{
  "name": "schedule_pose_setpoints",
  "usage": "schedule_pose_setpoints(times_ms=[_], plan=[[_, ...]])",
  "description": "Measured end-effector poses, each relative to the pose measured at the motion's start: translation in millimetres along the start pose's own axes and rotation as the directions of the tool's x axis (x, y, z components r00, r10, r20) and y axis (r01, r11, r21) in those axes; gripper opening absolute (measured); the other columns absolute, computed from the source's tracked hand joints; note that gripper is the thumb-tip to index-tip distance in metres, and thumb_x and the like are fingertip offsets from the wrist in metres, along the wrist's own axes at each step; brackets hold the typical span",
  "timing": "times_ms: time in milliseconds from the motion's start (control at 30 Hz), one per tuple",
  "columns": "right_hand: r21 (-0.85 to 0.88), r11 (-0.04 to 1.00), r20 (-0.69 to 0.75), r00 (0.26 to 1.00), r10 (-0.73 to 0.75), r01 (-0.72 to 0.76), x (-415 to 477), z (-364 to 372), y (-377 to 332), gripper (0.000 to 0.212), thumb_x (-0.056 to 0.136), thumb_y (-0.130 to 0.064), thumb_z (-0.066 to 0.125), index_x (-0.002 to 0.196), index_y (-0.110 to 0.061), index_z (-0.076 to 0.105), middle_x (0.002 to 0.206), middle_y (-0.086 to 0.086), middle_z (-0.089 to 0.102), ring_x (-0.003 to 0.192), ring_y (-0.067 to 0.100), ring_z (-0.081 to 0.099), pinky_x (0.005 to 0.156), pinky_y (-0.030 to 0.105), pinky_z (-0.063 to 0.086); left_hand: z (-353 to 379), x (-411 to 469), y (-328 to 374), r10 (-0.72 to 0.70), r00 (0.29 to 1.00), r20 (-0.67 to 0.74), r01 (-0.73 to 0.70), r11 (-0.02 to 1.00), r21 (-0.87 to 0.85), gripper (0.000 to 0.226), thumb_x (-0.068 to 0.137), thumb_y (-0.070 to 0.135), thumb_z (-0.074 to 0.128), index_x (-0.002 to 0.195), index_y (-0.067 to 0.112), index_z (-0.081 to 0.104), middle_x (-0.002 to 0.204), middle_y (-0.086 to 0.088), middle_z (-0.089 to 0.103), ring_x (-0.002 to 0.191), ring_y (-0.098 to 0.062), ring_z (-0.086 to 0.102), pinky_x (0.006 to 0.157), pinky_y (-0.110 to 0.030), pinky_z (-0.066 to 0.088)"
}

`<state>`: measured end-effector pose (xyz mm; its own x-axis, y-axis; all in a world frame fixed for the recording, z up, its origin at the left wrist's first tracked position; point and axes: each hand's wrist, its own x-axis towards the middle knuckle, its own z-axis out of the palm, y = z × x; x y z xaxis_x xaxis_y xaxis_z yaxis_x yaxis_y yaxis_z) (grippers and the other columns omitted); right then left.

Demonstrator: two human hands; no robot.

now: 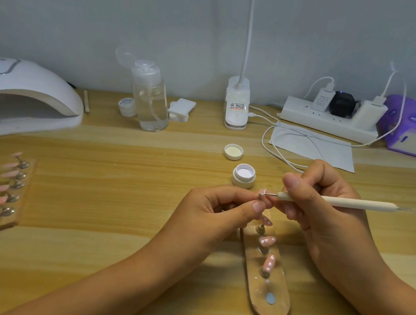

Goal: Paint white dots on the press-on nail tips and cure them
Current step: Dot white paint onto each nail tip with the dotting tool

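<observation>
- Lying at the lower centre of the frame, a long wooden holder [273, 310] with rounded ends carries glossy pink nail tips [267, 240] on small metal pegs. Three of them already show white dots.
- Just above it, the left hand [223, 207] pinches a single tip [262, 193] on its metal stand between thumb and forefinger, held above the table [123, 225].
- The right hand [321, 209] grips a slim, matt cream dotting pen [334, 202] like a pencil. Its fine metal point is at the single tip; whether it touches cannot be told.
- The step in hand seems to be dotting this tip. The next move likely calls for a light, steady touch, then seating the tip back on the holder.
- Beyond the hands, a small round white jar [243, 176] stands open with white paint inside; its lid [233, 151] lies upturned a little further up.
- At the left edge, a second holder [8, 217] bears plain pink tips, blurred.
- In the upper left stands the smooth, domed white curing lamp [29, 95]; curing appears not yet begun.
</observation>
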<state>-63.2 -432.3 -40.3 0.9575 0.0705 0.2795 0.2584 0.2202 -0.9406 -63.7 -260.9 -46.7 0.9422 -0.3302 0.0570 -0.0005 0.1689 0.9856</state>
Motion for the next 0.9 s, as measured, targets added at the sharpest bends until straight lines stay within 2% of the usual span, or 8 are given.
schedule_pose_setpoints(times_ms=[167,600,900], plan=[[0.002,1.000,0.014,1.000,-0.001,0.001,0.4,-0.8,-0.1,0.034,0.069,-0.048,0.080,0.063,-0.026,0.055,0.054,-0.006,0.054,0.053,0.006,0.051,0.061,0.019,0.049,0.0,0.2,-0.3,-0.006,1.000,0.002,0.006,1.000,-0.011,0.024,0.077,0.019,0.068,0.096,0.008,0.076,0.093,-0.002,0.076,0.081,-0.002,0.067,0.071,-0.011,0.048],[-0.001,1.000,0.000,1.000,0.017,-0.017,-0.3,-1.0,0.3,0.036,0.067,-0.049,0.082,0.063,-0.026,0.054,0.057,-0.006,0.054,0.053,0.006,0.050,0.063,0.023,0.049,-0.2,-1.7,-0.4,0.005,1.000,0.010,-0.005,1.000,0.004,0.022,0.077,0.019,0.068,0.095,0.011,0.077,0.085,0.003,0.075,0.075,0.003,0.065,0.067,-0.008,0.046],[0.000,1.000,-0.003,1.000,0.005,-0.005,0.1,-0.5,0.8,0.034,0.068,-0.048,0.081,0.063,-0.026,0.055,0.056,-0.006,0.054,0.053,0.006,0.050,0.064,0.023,0.050,0.5,-0.2,0.2,0.009,1.000,0.008,-0.009,1.000,0.004,0.024,0.077,0.019,0.067,0.097,0.009,0.076,0.087,0.005,0.075,0.076,0.004,0.065,0.067,-0.007,0.046]])
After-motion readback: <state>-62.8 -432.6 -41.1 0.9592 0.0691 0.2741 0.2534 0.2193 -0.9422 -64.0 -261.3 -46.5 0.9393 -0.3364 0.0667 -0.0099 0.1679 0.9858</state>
